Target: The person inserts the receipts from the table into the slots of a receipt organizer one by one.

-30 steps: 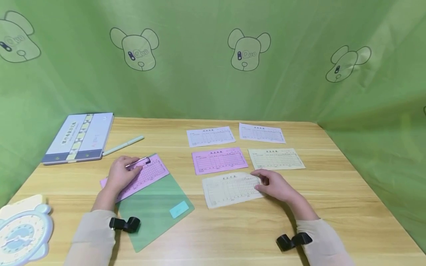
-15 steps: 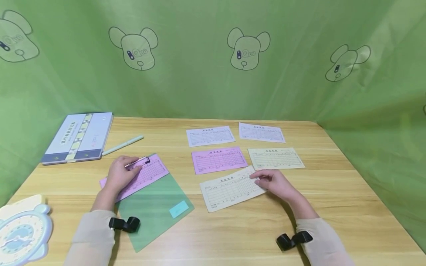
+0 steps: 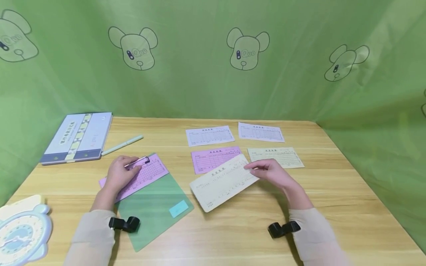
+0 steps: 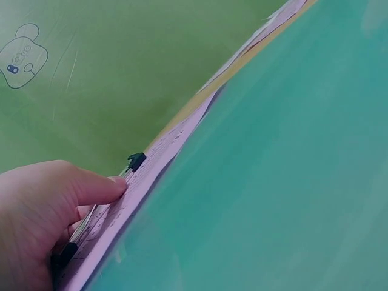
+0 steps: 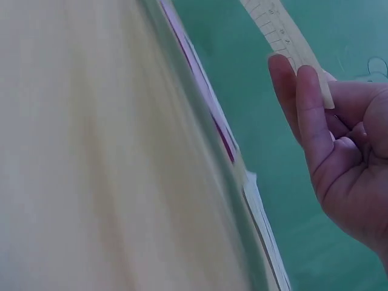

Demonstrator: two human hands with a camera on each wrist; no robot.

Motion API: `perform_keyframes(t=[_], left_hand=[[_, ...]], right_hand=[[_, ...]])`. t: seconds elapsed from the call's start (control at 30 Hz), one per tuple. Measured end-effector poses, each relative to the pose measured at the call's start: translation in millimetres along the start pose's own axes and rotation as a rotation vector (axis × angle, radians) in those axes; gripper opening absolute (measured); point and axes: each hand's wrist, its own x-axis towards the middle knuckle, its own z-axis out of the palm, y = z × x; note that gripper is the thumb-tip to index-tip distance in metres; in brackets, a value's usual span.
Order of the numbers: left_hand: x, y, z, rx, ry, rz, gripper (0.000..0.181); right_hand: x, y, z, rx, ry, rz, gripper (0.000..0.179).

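My left hand [image 3: 122, 174] lies over the top of a green clipboard [image 3: 156, 214], with its thumb and curled fingers around the metal clip [image 4: 134, 163]. Under that clip is a pink printed slip [image 3: 146, 176]. A pale yellow printed slip [image 3: 223, 184] is pinched at its right end between the thumb and fingers of my right hand [image 3: 276, 175]. It is lifted off the table and tilted, its upper corner in front of another pink slip [image 3: 213, 160]. From the right wrist, the held slip [image 5: 282, 36] shows partly, clear of the tabletop.
Two white slips [image 3: 210, 136] lie at the back, one beside the other. Another pale yellow slip [image 3: 277, 157] lies behind my right hand. A notebook [image 3: 78, 138] and a pen [image 3: 123, 145] are at the back left, and a blue clock-shaped object [image 3: 23, 232] at the front left.
The pale yellow slip in my right hand has come up off the table and moved left, tilting more. My right hand moved with it. My left hand has stayed on the clip.
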Motion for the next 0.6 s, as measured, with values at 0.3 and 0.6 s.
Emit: perform_keyframes(t=[0.3,0.6], left_hand=[[0.2,0.0,-1.0,0.006,-0.015,-0.013,0.036],[0.4,1.8,-2.8,0.022,-0.047,-0.034,0.037]], right_hand=[[37.1,-23.5,46.5,0.159,-0.088,0.070,0.028],[66.2,-28.0,86.2,0.237,-0.175,0.108,0.032]])
